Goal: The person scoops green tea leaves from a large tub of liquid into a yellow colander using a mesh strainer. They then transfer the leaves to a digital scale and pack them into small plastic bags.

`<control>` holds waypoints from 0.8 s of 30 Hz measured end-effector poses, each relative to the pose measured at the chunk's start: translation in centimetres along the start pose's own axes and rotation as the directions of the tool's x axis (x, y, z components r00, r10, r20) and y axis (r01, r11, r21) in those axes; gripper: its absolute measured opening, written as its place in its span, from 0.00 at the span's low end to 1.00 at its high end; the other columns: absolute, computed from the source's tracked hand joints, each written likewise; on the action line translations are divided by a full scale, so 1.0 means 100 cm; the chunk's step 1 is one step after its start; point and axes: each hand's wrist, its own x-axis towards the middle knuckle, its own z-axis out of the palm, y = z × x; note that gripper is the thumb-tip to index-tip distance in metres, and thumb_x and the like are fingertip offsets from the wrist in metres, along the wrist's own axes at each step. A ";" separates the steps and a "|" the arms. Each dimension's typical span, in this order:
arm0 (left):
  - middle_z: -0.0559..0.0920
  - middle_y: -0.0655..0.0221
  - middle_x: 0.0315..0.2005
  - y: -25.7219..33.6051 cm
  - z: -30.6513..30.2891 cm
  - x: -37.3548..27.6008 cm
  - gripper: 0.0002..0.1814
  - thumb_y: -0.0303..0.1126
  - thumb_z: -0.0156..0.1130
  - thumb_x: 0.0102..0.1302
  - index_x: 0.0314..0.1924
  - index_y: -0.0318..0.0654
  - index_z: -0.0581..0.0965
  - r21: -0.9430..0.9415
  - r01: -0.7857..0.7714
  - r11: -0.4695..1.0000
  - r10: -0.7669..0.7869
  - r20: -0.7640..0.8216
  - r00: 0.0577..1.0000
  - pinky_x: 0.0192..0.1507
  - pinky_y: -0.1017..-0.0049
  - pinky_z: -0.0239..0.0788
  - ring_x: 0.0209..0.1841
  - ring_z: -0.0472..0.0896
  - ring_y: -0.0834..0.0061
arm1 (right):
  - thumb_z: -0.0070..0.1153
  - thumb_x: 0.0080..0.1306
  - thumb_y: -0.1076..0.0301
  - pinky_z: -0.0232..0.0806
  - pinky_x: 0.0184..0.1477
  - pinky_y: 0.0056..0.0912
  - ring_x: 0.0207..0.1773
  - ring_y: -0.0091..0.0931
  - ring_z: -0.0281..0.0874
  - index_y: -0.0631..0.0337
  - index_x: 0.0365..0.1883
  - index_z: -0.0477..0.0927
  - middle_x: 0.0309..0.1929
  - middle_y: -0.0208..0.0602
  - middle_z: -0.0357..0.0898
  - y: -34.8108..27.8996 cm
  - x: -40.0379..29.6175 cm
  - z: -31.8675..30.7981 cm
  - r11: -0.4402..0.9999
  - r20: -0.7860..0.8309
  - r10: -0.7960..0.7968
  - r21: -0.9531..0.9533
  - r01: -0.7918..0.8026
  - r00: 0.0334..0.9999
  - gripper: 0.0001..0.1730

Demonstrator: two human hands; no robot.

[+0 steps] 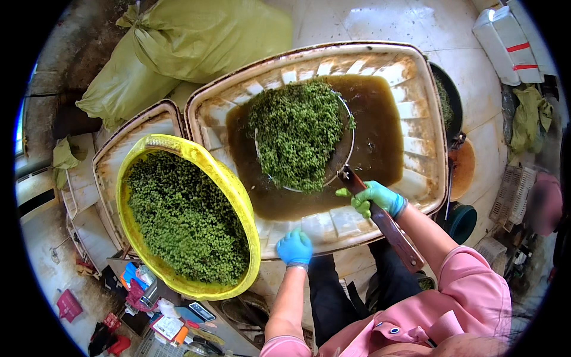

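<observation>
My right hand point(372, 201), in a green and blue glove, grips the dark wooden handle point(392, 227) of a round wire-rimmed strainer point(348, 151). The strainer carries a heap of small green berry clusters point(299, 134) over brown water point(374, 116) in a large white stained tub point(415, 178). My left hand point(294, 246), in a blue glove, rests at the tub's near rim with its fingers curled; nothing shows in it. To its left a yellow plastic basin point(254, 250), tilted, is full of the same green clusters point(187, 223).
Large yellow-green woven sacks point(200, 40) lie at the back left. A second white tub point(107, 151) stands under the yellow basin. A dark round tub point(446, 102) and a dark green bucket point(461, 221) are at the right. A cluttered table point(227, 325) is at the lower left.
</observation>
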 end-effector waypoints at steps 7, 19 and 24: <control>0.82 0.54 0.42 0.008 -0.012 -0.001 0.21 0.44 0.57 0.63 0.51 0.40 0.79 -0.001 0.045 0.999 -0.045 -0.024 0.999 0.46 0.55 0.71 0.42 0.81 0.56 | 0.50 0.61 0.80 0.60 0.21 0.24 0.17 0.17 0.59 0.67 0.65 0.68 0.20 0.22 0.62 0.017 -0.121 0.026 0.999 -0.036 -0.008 -0.038 0.007 0.999 0.30; 0.74 0.51 0.60 0.107 -0.314 0.081 0.22 0.27 0.54 0.69 0.62 0.28 0.70 -0.525 -0.476 0.706 0.141 -0.553 0.821 0.67 0.65 0.59 0.62 0.71 0.58 | 0.53 0.61 0.77 0.57 0.21 0.23 0.18 0.17 0.59 0.65 0.61 0.72 0.22 0.23 0.64 0.046 -0.295 0.108 0.988 -0.079 -0.126 -0.096 0.118 0.989 0.27; 0.74 0.56 0.62 0.036 -0.305 0.211 0.36 0.58 0.46 0.72 0.66 0.35 0.70 -0.915 -0.032 0.402 -0.014 -0.040 0.999 0.65 0.70 0.60 0.62 0.72 0.64 | 0.53 0.60 0.76 0.59 0.23 0.24 0.20 0.17 0.60 0.67 0.64 0.69 0.24 0.25 0.67 0.052 -0.326 0.147 0.988 -0.009 -0.086 -0.130 0.085 0.996 0.31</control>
